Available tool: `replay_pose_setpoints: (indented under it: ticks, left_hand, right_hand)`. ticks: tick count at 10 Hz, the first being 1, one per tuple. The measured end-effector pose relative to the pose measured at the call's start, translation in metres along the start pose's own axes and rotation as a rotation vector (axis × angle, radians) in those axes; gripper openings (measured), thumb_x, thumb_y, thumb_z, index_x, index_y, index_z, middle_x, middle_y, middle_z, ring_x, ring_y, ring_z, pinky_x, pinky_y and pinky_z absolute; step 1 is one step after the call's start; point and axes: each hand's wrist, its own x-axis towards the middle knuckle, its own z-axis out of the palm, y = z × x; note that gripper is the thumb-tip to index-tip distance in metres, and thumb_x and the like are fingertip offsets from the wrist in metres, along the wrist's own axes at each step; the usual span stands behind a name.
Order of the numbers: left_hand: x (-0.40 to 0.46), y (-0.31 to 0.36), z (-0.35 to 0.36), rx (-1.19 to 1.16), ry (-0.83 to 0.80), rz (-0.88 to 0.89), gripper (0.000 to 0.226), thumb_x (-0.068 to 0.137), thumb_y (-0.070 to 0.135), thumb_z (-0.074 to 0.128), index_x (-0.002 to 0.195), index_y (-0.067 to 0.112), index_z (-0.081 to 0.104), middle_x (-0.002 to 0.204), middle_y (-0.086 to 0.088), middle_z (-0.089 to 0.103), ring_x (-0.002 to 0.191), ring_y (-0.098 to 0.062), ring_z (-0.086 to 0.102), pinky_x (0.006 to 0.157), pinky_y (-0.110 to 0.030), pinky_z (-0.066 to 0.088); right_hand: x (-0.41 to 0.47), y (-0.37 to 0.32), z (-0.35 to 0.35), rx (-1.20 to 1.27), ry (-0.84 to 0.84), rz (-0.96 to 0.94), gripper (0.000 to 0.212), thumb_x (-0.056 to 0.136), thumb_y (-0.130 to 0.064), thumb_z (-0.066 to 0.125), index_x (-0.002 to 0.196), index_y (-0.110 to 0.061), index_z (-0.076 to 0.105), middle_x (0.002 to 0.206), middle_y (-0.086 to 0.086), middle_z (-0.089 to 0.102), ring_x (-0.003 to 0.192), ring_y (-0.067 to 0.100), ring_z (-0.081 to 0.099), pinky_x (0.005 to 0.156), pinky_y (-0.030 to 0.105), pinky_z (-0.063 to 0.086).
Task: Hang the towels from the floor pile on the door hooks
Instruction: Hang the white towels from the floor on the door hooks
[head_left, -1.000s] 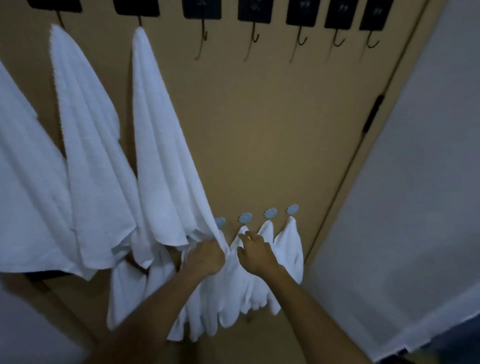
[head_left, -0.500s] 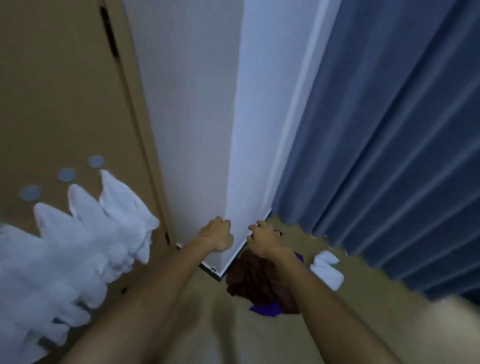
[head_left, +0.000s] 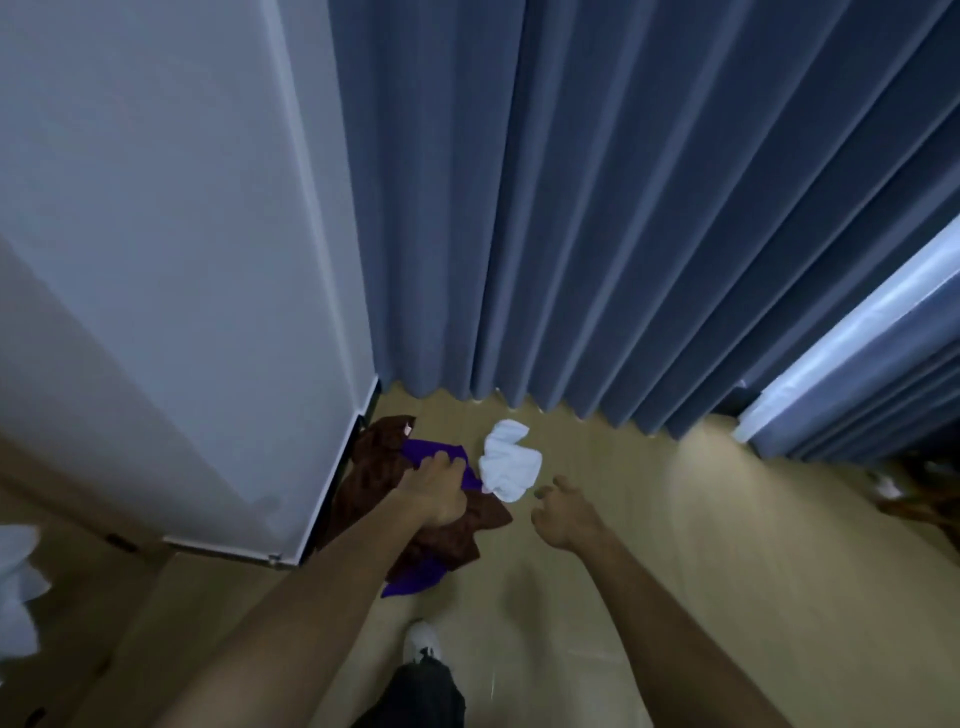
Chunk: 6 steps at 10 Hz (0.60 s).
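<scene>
A: Floor pile?
B: Three towels on the tan floor (head_left: 675, 545), at the foot of the white wall corner (head_left: 208, 312). Brown towel (head_left: 374, 478) against the corner, purple towel (head_left: 415, 584) tangled with it, showing both above and below the brown. White towel (head_left: 506, 460) crumpled just beside them on the right, near the blue curtain (head_left: 623, 208) hem.
A: Left hand?
B: Left hand (head_left: 436, 488) is down on the brown/purple heap, fingers bent onto the purple cloth. Touching it for sure; can't tell if it's really gripping.
A: Right hand?
B: Right hand (head_left: 563, 512) is over bare floor, just right of the white towel, not touching it. Fingers loosely curled and spread, holding nothing.
A: Other stuff?
B: White shoe (head_left: 423, 642) and dark trouser leg at the bottom centre. White towels (head_left: 15, 587) at the far left edge, blurry. Something dark at far right, too blurred to name.
</scene>
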Motion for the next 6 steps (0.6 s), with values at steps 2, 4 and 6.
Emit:
replay_pose_setpoints:
  ticks: [2,4,6]
  left_hand:
    - [0.090,0.018,0.000,0.008,-0.025,-0.032,0.059,0.096,0.037,0.036,0.148,0.014,0.019,0.154,-0.011,0.019,0.140,-0.032,0.021,0.112,-0.049,0.022]
    - [0.157,0.032,-0.012,-0.002,-0.131,-0.052,0.058,0.096,0.037,0.037,0.147,0.015,0.021,0.151,-0.011,0.022,0.138,-0.032,0.024,0.111,-0.051,0.021]
    - [0.214,0.041,-0.030,-0.057,-0.157,-0.116,0.059,0.095,0.034,0.040,0.147,0.016,0.020,0.151,-0.014,0.023,0.138,-0.034,0.025,0.111,-0.051,0.023]
  right_hand:
    - [0.073,0.020,-0.030,0.025,-0.059,0.041,0.053,0.099,-0.036,0.035,0.148,-0.018,0.024,0.158,0.009,0.012,0.144,0.032,0.015,0.115,0.044,0.020]
    - [0.136,0.042,-0.056,0.078,-0.170,0.072,0.054,0.099,-0.038,0.037,0.148,-0.022,0.024,0.158,0.006,0.010,0.144,0.032,0.012,0.116,0.047,0.016]
    - [0.210,0.075,-0.080,0.002,-0.263,0.045,0.049,0.098,-0.031,0.038,0.146,-0.022,0.031,0.155,0.010,0.018,0.142,0.032,0.019,0.114,0.044,0.019]
